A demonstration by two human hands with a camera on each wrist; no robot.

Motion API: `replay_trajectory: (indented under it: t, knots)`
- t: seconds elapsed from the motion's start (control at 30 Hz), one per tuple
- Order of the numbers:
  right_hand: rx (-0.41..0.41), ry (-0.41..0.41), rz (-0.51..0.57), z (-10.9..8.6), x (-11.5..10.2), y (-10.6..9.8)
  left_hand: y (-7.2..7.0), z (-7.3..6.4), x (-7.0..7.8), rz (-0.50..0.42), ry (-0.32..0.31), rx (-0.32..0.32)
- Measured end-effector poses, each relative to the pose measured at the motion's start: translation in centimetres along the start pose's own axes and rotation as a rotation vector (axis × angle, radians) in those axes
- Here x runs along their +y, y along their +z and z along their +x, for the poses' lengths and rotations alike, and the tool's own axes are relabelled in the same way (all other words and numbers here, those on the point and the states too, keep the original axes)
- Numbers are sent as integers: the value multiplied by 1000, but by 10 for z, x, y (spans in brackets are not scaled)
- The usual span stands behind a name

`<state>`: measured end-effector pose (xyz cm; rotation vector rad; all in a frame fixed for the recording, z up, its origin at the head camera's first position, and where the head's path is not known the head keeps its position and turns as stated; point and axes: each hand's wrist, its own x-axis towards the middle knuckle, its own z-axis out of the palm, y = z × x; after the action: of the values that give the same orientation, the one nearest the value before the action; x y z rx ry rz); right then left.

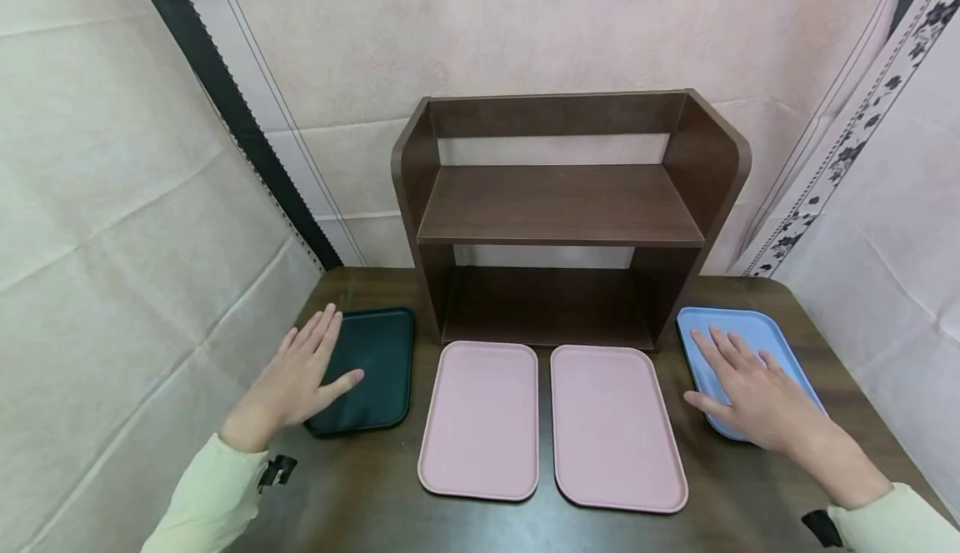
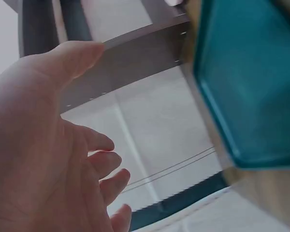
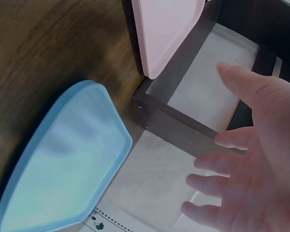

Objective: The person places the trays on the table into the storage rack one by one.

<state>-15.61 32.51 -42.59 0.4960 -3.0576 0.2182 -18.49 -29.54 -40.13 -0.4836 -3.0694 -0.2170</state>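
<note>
My left hand [image 1: 300, 374] hovers over the left edge of a dark green tray [image 1: 382, 370], fingers straight and thumb spread, holding nothing. On the other side, my right hand [image 1: 757, 391] is stretched out above a light blue tray [image 1: 738, 328], also with nothing in it. The right wrist view shows a gap between that hand's fingers [image 3: 208, 186] and the blue tray [image 3: 72, 154], which carries a faint shadow. Two pink trays, a left one [image 1: 480, 420] and a right one [image 1: 615, 428], lie side by side between the hands.
A dark brown two-tier shelf [image 1: 562, 203] stands at the back of the wooden table [image 1: 360, 495], just behind the pink trays. Pale cloth [image 1: 135, 161] hangs on the left, the back and the right, close around the table.
</note>
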Motion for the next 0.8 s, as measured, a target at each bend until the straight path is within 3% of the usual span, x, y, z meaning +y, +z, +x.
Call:
replay_trajectory:
  t: [0.17, 0.4, 0.57, 0.8]
  knots:
    - [58, -60, -47, 0, -4, -8, -37, 12, 8, 29, 46, 32]
    - [-7, -50, 29, -2, -12, -13, -85, 29, 28, 55, 111, 112]
    - [-32, -76, 105, -6, -19, -4, -109, 44, 43, 79, 155, 173]
    - [-118, -28, 231, -12, -29, 16, -140, 66, 60, 111, 181, 207]
